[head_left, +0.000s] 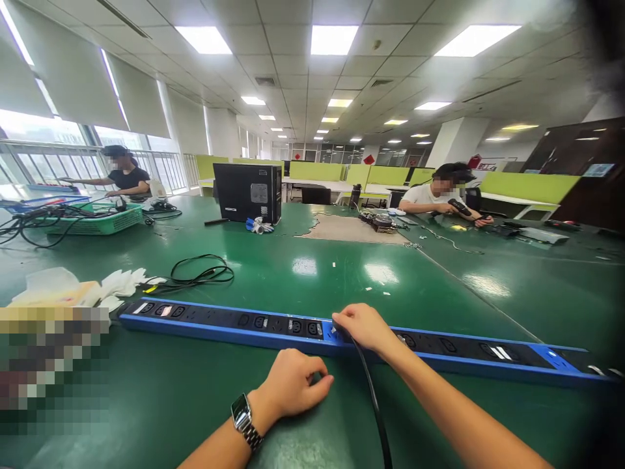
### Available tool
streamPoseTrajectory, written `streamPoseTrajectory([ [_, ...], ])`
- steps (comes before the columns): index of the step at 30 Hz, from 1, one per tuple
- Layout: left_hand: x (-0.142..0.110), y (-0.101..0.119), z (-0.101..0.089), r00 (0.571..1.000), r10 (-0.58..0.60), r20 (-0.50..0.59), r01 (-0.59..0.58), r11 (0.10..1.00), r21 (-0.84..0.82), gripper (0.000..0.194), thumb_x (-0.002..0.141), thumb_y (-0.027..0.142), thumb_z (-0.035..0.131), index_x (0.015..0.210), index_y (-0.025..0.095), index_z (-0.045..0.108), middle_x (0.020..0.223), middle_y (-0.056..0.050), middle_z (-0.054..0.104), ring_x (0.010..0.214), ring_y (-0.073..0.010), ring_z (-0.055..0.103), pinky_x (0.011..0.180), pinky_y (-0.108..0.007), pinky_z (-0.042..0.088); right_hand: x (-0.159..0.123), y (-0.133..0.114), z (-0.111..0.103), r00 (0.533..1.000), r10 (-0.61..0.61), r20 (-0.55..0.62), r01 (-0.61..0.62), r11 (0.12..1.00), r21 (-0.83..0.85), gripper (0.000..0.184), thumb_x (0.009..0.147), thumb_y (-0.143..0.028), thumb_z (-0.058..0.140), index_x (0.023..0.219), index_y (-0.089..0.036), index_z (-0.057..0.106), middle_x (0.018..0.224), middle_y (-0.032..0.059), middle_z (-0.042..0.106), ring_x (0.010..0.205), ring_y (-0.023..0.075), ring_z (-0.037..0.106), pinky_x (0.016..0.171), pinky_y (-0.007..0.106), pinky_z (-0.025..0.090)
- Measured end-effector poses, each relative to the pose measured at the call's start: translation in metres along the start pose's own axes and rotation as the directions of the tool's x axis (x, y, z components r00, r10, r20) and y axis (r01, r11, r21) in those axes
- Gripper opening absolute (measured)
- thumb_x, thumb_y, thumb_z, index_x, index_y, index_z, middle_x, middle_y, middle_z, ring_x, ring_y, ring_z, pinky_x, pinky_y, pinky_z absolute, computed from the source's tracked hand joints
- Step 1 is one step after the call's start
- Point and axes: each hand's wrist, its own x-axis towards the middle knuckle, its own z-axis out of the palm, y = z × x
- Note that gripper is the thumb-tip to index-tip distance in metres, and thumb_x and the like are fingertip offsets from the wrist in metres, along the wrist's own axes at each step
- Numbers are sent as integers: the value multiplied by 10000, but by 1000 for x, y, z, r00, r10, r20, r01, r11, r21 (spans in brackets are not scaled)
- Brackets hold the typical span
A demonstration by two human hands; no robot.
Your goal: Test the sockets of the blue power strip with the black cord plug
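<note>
A long blue and black power strip (pixel 273 335) lies across the green table in front of me. My right hand (pixel 366 326) pinches a black plug (pixel 336 324) over a blue section near the strip's middle. From under that hand a black cable (pixel 374 397) runs down toward me. Whether the plug's pins sit in a socket is hidden. On the near side of the strip, my left hand (pixel 297 384) rests on the table with its fingers loosely curled and nothing in them. A watch (pixel 243 417) is on the left wrist.
A coiled black cable (pixel 202 272) lies beyond the strip, left of the middle. Farther back stand a black computer case (pixel 249 192) and a green basket (pixel 105 223) with cables. One person (pixel 129 172) is at the far left; another person (pixel 430 195) holds a dark tool at the right.
</note>
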Motion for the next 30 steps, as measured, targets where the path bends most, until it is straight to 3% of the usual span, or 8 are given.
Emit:
streamPoseTrajectory([
  [8,3,-8,-5,996,-29,-79,31,999,36,117,797,250,630,728,218,720,514,40,603,487,-112,525,520,-224,339,0,-31,7,999,26,39,-14,960,-280,242,792,-346,592,689,-161,709,755,117,716,753,207,656,632,267,396],
  [13,1,-11,-5,989,-11,-150,21,998,66,73,802,247,652,754,213,695,542,49,594,507,-110,532,515,-220,366,-5,-39,6,999,35,23,-28,962,-273,172,760,-293,612,692,-154,687,797,133,706,783,232,648,635,281,391],
  [15,3,-10,-3,979,-8,-204,24,997,80,114,814,250,649,915,209,682,627,40,625,552,-117,557,538,-223,407,-7,-39,0,1000,13,24,-7,978,-210,200,781,-306,583,679,-156,666,759,110,692,738,202,624,621,272,376],
  [19,10,-8,0,946,19,-325,18,994,112,445,800,291,674,1219,202,551,885,-22,675,760,-164,622,687,-271,499,-14,-50,-2,995,-83,51,84,996,-19,243,823,-346,522,710,-160,631,739,55,655,690,147,559,607,249,357],
  [22,10,-14,-7,908,1,-418,69,986,153,389,836,299,629,1201,189,552,918,-57,670,829,-199,619,741,-315,499,-16,-65,7,975,-151,160,126,979,160,346,864,-392,434,665,-160,597,624,10,562,586,112,489,558,236,354],
  [25,1,-27,-25,888,-18,-460,129,969,210,292,894,334,573,1149,195,592,880,-59,676,789,-196,612,733,-320,478,-16,-72,14,935,-227,274,126,931,342,446,865,-522,383,773,-168,638,565,-38,457,501,94,399,491,230,332],
  [27,-6,-36,-37,875,-41,-483,180,952,247,305,926,377,532,1155,187,599,878,-71,671,808,-207,605,760,-335,469,-17,-65,17,942,-248,228,112,868,484,455,792,-581,481,859,-170,665,567,-52,433,490,86,355,471,227,301],
  [30,-11,-45,-46,853,-87,-515,262,924,277,331,949,401,494,1182,188,593,909,-83,656,866,-222,591,790,-352,462,-25,-42,24,982,-178,68,94,764,638,461,696,-584,618,863,-158,673,568,-58,417,490,72,310,469,221,246],
])
